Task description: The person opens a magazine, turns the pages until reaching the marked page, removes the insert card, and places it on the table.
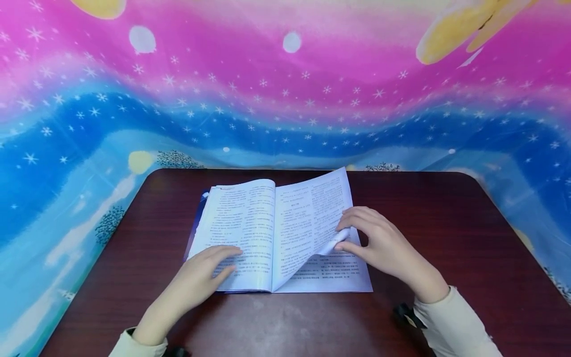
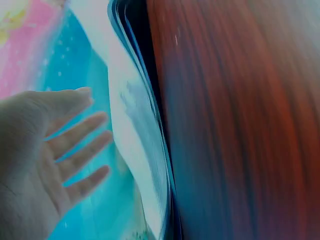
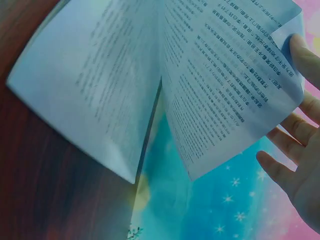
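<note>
An open magazine [image 1: 250, 223] with columns of small print lies on the table. My right hand [image 1: 379, 243] pinches the outer edge of a right-hand page [image 1: 308, 213] between thumb and fingers. That page is lifted and curls at its lower corner, baring part of the printed page [image 1: 343, 270] beneath. In the right wrist view the raised page [image 3: 225, 85] bends near the thumb of the right hand [image 3: 300, 145]. Over the lower left page is my left hand [image 1: 205, 272], its fingers loosely extended. The left wrist view shows the left hand [image 2: 45, 150] with fingers spread, holding nothing.
The magazine rests on a dark reddish-brown wooden table [image 1: 134, 277] with rounded far corners. Behind it hangs a pink and blue cloth [image 1: 267, 114] with white snowflakes. A dark blue cover edge [image 1: 195, 225] shows along the magazine's left side.
</note>
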`<state>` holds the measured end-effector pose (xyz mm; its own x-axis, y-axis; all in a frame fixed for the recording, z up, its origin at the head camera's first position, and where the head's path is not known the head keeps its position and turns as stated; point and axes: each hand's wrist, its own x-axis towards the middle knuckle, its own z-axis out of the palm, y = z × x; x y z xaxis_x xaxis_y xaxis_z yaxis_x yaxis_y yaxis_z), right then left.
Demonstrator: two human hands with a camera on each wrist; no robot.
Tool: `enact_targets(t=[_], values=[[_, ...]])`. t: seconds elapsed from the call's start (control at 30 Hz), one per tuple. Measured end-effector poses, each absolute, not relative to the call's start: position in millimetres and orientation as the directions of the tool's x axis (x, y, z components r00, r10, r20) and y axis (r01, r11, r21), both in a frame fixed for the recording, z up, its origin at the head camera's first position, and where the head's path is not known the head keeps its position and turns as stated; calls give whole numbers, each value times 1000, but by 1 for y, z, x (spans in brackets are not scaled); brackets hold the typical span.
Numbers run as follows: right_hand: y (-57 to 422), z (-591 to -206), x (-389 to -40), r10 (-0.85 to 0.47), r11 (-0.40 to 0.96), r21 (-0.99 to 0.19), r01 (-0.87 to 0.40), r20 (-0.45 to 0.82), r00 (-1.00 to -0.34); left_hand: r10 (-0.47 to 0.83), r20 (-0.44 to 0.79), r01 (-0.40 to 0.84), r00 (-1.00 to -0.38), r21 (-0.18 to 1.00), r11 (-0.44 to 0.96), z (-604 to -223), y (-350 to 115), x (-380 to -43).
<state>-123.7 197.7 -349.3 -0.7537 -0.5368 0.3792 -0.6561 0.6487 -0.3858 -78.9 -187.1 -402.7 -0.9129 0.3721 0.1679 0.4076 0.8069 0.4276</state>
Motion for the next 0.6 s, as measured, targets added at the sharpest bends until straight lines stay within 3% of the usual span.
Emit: enact_targets(t=[0.17, 0.27, 0.6], values=[[191, -343, -125, -537, 629, -395, -670, 402, -741, 468, 374, 597, -801, 427, 679, -395, -165, -80], [188, -340, -126, -547, 616, -388, -686, 417, -726, 504, 436, 663, -746, 419, 620, -389, -152, -82], [168, -326, -124, -547, 636, -331, -698, 444, -709, 540, 493, 731, -682, 443, 519, -365, -107, -85]])
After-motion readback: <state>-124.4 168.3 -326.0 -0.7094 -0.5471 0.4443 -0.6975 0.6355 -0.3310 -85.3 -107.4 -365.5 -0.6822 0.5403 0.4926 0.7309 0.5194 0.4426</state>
